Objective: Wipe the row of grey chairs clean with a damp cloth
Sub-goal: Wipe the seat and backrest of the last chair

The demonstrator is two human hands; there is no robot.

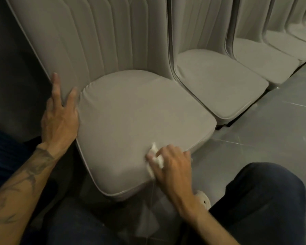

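Note:
The nearest grey chair (131,110) fills the middle of the head view, with a padded seat and a ribbed backrest. My right hand (173,165) holds a small white cloth (156,158) against the seat's front right edge, fingers curled over it. My left hand (60,114) rests on the left side of the chair where backrest meets seat, fingers straight and spread. More grey chairs (223,84) stand in a row to the right, receding toward the far corner.
A grey tiled floor (263,129) lies right of the chairs. My dark-trousered knees (265,200) are low in front of the seat. A dark wall or panel (12,76) stands at the left. A pale perforated shoe (203,200) shows by my right wrist.

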